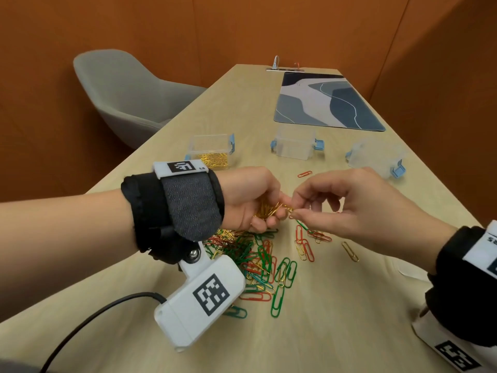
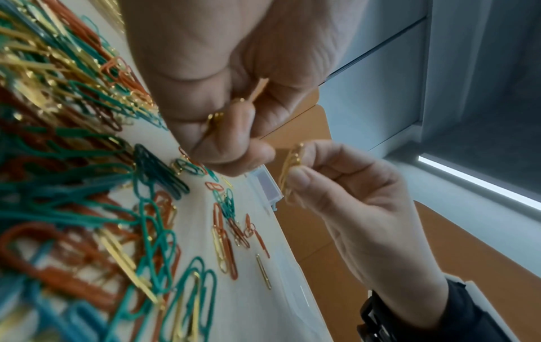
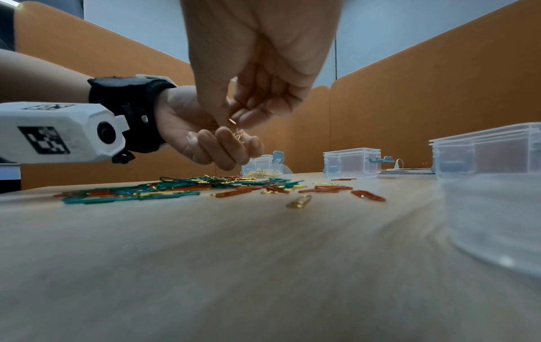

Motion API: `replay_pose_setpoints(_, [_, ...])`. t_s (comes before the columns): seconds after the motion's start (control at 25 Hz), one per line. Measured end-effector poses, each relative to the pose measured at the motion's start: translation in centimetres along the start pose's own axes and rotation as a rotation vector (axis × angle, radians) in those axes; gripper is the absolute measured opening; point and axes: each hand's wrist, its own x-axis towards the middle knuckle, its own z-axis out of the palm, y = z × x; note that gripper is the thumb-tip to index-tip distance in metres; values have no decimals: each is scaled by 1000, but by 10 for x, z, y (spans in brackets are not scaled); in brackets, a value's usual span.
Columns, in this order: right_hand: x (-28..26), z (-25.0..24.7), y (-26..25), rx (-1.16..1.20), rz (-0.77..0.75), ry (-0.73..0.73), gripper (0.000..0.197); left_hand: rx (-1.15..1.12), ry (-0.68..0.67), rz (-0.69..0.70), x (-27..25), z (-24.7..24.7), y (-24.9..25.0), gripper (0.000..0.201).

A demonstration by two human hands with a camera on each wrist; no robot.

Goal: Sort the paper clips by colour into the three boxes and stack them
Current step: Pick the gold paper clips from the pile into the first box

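Head view: gold-sorting step. Left hand [image 1: 250, 200] cups gold clip bundle [image 1: 266, 211]; right hand [image 1: 336, 203] fingers pinch gold clip [image 1: 291, 211] beside it. Mixed pile [image 1: 258, 259] on bench [image 1: 336, 305]. Next, likely: transfer clip, empty bundle into gold box [image 1: 212, 150].

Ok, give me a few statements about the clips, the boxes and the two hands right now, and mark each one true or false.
1. The left hand holds a bunch of gold clips. True.
2. The right hand lies flat on the table. False: it is raised and pinches gold clips beside the left hand.
3. The left box has gold clips in it. True.
4. The middle box is full of green clips. False: no clips show in it.
5. The three boxes are stacked. False: the left box, the middle box and the right box stand apart on the table.
6. A mixed pile of green, red and gold clips lies below the hands. True.
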Motion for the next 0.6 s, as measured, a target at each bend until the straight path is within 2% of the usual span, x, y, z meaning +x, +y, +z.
replay_pose_setpoints(0.12, [-1,1,-1,20,-51,-40,8,51,-161,-86,-1,4,-2,27])
replay_pose_setpoints(0.16, [-1,1,0,10,-56,-47,7,82,-177,-104,-2,5,-2,30])
replay_pose_setpoints(0.28, [-1,0,4,-25,-3,-34,5,226,-64,-138,-5,7,-2,36])
replay_pose_setpoints(0.32, [-1,0,5,-42,28,-58,6,321,-13,-108,-6,6,-3,38])
replay_pose_setpoints(0.4, [0,1,8,-132,70,-164,8,644,53,46,-11,4,-7,38])
replay_pose_setpoints(0.44, [1,2,9,-193,76,-226,9,795,55,153,-16,4,-9,33])
replay_pose_setpoints(0.52, [2,5,11,-255,81,-320,12,939,4,313,-25,6,-12,11])
replay_pose_setpoints(0.6, [2,6,11,-248,99,-347,13,1048,-34,390,-26,8,-15,17])
